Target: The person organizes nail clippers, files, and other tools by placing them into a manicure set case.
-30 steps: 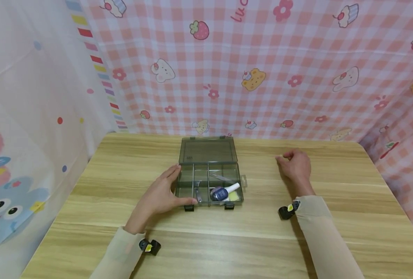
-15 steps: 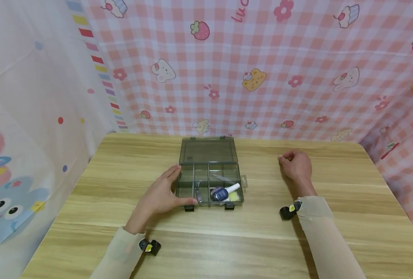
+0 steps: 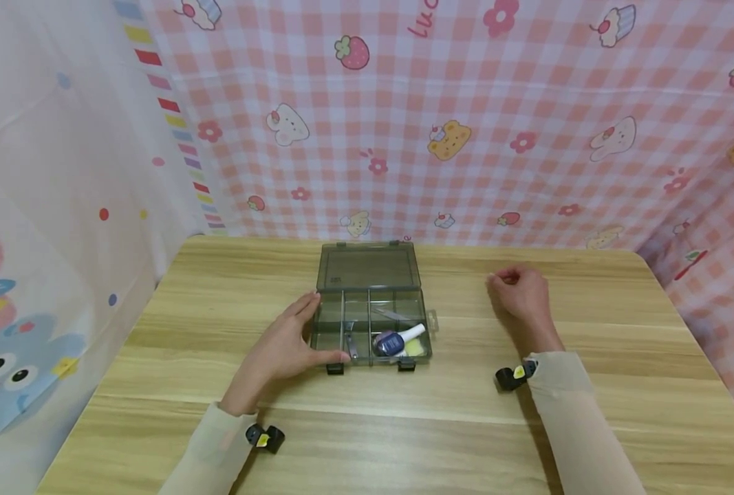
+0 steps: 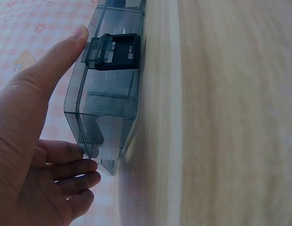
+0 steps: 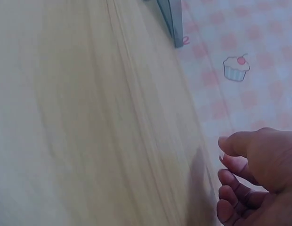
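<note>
A smoky see-through compartment box (image 3: 329, 340) lies on the table, its lid (image 3: 368, 267) folded back. My left hand (image 3: 283, 347) holds its front left corner, thumb on the front rim near a black latch (image 4: 118, 52), fingers along the left wall. Inside at front right are a dark blue nail polish bottle (image 3: 389, 344) with a white cap and a pale yellow piece (image 3: 414, 347). A nail clipper (image 3: 351, 344) sits in the middle; a slim pale tool (image 3: 386, 313) lies behind the bottle. Right of the box, my right hand (image 3: 523, 292) is loosely curled, nothing visible in it.
The wooden table (image 3: 391, 426) extends around the box. A pink checked curtain (image 3: 404, 103) hangs behind its far edge, and a white printed cloth (image 3: 63, 206) hangs at the left. A small clear tab (image 3: 432, 320) sticks out from the box's right side.
My right hand shifts very slightly, first right and then back left. The left hand and the box keep their places.
</note>
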`<act>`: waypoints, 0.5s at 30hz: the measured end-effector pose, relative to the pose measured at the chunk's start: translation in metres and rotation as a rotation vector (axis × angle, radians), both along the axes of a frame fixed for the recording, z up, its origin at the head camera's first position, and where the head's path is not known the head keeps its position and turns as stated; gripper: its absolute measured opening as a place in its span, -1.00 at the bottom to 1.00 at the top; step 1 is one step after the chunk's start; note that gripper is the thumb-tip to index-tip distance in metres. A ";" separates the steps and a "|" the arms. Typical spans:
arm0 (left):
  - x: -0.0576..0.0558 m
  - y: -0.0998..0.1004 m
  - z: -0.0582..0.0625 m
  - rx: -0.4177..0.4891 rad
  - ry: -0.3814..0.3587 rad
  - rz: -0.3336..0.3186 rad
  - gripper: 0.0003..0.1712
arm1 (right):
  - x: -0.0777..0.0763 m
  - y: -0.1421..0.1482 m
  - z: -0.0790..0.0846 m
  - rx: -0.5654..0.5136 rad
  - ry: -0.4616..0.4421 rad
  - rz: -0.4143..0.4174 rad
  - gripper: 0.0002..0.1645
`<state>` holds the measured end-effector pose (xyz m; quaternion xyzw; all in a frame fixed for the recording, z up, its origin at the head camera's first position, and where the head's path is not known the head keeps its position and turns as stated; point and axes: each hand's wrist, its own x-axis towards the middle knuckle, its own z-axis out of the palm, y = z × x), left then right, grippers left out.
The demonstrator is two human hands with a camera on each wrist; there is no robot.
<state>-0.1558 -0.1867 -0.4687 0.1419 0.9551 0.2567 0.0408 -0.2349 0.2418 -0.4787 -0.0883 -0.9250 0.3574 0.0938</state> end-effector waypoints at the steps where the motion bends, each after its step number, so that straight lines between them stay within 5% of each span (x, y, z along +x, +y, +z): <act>1: 0.000 0.000 0.000 0.000 0.002 -0.001 0.58 | 0.001 -0.002 0.001 -0.012 0.003 0.005 -0.66; 15: 0.001 -0.001 0.000 0.007 0.000 0.003 0.59 | 0.011 -0.037 0.011 -0.083 0.002 0.086 -0.68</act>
